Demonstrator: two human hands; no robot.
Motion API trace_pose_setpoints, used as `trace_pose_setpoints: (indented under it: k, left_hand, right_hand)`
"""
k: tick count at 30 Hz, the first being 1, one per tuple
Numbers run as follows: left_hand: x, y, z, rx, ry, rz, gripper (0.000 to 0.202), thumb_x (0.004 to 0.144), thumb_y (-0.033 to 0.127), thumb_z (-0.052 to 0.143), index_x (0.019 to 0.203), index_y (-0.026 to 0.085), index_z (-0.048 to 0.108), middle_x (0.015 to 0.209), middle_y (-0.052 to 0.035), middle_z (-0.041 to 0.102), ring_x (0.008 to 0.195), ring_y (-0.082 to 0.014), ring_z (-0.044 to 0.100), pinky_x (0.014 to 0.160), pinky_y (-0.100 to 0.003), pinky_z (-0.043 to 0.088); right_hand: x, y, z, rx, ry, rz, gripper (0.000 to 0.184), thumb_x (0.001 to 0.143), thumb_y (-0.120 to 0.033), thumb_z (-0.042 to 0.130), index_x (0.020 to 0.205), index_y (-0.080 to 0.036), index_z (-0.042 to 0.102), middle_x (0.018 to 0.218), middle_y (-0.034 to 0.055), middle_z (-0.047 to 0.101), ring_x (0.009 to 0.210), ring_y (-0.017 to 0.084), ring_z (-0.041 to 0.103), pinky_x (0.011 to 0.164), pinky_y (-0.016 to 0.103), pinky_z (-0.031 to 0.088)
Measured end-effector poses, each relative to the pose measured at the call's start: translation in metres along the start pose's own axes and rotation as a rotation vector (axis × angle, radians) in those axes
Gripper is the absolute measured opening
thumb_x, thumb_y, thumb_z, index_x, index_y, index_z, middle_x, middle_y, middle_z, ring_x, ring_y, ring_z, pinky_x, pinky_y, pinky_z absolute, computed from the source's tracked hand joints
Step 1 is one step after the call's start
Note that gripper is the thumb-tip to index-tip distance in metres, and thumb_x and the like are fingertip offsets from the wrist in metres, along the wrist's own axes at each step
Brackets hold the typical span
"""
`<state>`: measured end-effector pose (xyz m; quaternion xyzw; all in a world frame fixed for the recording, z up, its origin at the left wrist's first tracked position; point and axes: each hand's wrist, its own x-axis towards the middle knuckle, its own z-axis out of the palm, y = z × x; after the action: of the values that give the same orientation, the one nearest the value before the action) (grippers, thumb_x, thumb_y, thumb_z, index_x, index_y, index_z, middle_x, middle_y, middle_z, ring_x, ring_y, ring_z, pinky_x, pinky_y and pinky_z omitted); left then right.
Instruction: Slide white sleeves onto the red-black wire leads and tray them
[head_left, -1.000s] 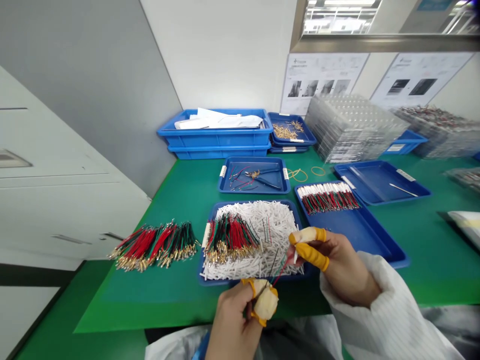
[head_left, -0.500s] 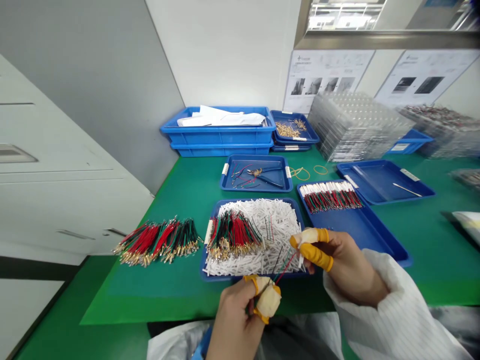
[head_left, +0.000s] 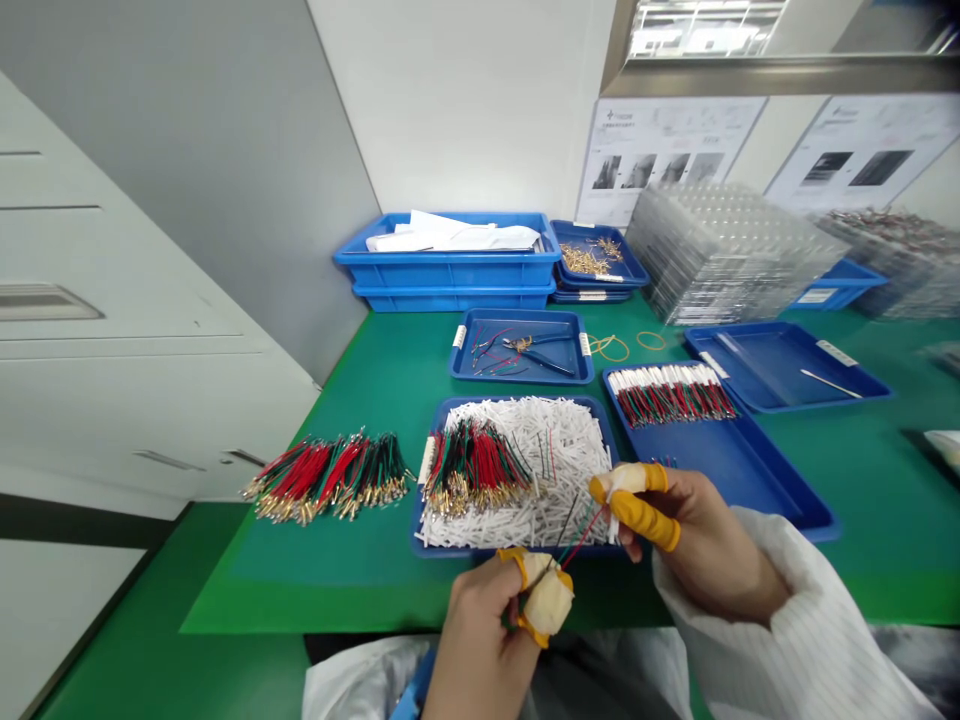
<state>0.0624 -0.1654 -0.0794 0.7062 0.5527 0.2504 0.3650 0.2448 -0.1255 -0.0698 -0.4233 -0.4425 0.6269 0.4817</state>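
Note:
My left hand, with yellow finger cots, pinches the lower ends of a few thin red, green and black wires. Above it my right hand, also in finger cots, pinches the upper end of those wires, where a small white tube shows. Both hands hover at the near edge of a blue tray full of white tubes, with a bunch of wires lying on them.
A loose bundle of wires lies on the green mat at left. A long blue tray holds a row of sleeved wires. Beyond are a tray with pliers, stacked blue bins and clear plastic trays.
Both hands have stayed pinched on the same wires; the view has shifted a little, so everything sits slightly right and lower in frame.

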Motion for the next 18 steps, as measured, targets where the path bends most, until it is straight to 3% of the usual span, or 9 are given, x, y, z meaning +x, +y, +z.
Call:
trace_pose_setpoints:
  k: [18]
  left_hand:
    - [0.0001, 0.0048, -0.0015, -0.092, 0.054, 0.035, 0.020, 0.068, 0.005, 0.048, 0.053, 0.017, 0.045, 0.052, 0.0024, 0.047, 0.049, -0.0107, 0.039, 0.048, -0.019, 0.031]
  right_hand:
    - [-0.0061, 0.0029, 0.0069, -0.033, -0.003, 0.025, 0.017, 0.067, -0.036, 0.067, 0.068, -0.018, 0.068, 0.049, -0.0017, 0.055, 0.041, 0.006, 0.046, 0.039, 0.016, 0.041]
